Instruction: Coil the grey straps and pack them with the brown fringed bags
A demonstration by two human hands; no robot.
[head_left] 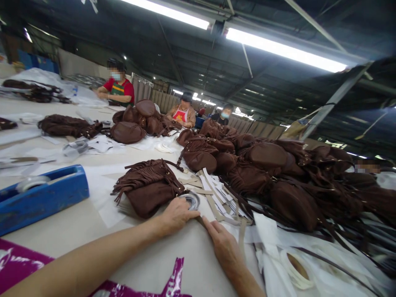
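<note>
My left hand (pixel 177 215) is closed low over the table, its thumb reaching to the right. My right hand (pixel 223 241) faces it, fingers together and pointing away from me. A narrow dark brown strip (pixel 201 221) shows between the fingertips of both hands; most of it is hidden. Just beyond my left hand lies a roll of clear tape (pixel 194 201), partly covered by the fingers. A brown fringed bag (pixel 151 187) with a strap rests behind my left wrist. To the right of the tape, white and tan paper strips (pixel 216 196) are heaped.
A large pile of brown bags (pixel 266 165) spreads across the back right. At left stands a blue tape dispenser (pixel 46 196). Purple plastic (pixel 175 278) lies in front, a white roll (pixel 295 268) at right. Co-workers (pixel 119 88) sit across the table.
</note>
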